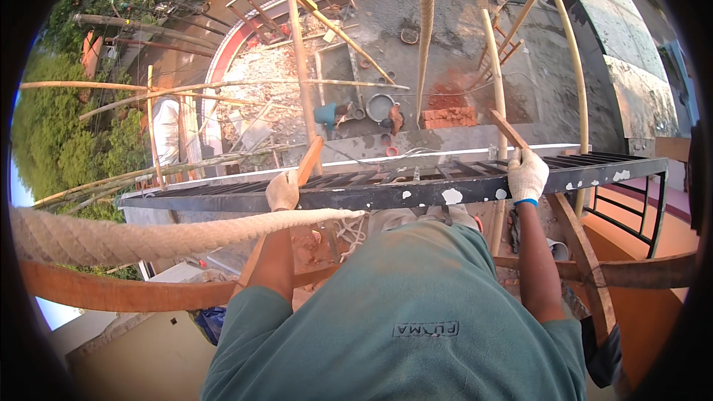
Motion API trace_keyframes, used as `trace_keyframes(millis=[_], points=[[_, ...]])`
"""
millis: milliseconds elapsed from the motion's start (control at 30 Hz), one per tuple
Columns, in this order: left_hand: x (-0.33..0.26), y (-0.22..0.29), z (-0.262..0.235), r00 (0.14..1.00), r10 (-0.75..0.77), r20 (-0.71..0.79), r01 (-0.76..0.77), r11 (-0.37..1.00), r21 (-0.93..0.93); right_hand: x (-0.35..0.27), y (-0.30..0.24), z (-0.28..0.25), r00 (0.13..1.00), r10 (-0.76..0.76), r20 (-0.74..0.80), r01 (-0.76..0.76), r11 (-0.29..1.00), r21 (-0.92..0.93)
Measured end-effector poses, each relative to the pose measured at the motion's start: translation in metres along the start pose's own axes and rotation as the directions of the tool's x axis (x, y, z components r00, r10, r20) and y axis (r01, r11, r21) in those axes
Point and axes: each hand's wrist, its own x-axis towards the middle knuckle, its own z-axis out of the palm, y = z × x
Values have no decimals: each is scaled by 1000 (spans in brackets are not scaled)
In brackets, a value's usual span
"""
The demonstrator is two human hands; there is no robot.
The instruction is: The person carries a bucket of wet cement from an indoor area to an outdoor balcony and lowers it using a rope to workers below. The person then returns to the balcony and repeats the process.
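Note:
My left hand (282, 190), in a pale knit work glove, is closed round a wooden bar (310, 161) whose end slants up past the fist. Over to the right, my right hand (528, 176), gloved with a blue cuff, grips a second wooden bar (509, 131). Both fists are at a long black metal frame (451, 196) with slats and chipped patches of white. Each bar seems to continue below the frame toward my sides, though the frame and my arms cover part of it. My palms and most fingertips are hidden.
Thick twisted rope (186, 234) crosses at left; another rope (425, 30) hangs ahead. Bamboo poles (298, 67) stand around. Far below lie stacked red bricks (448, 118), a round tub (381, 96), and a person in blue-green (325, 115). A wooden beam (126, 297) runs behind the frame's left end.

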Motion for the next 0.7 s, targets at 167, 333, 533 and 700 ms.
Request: trace_keyframes(millis=[167, 333, 533, 700], points=[[-2, 12, -1, 999, -42, -27, 41, 998, -55, -2, 3, 1, 999, 40, 19, -40, 999, -22], [2, -10, 15, 971, 217, -103, -210, 975, 77, -2, 7, 5, 1000, 17, -14, -18, 1000, -13], [-18, -1, -4, 999, -29, -36, 26, 996, -83, -2, -15, -4, 998, 23, 66, -24, 1000, 13], [-16, 18, -18, 965, 38, -259, -62, 995, -84, -13, 22, 26, 996, -9, 87, 13, 999, -46]])
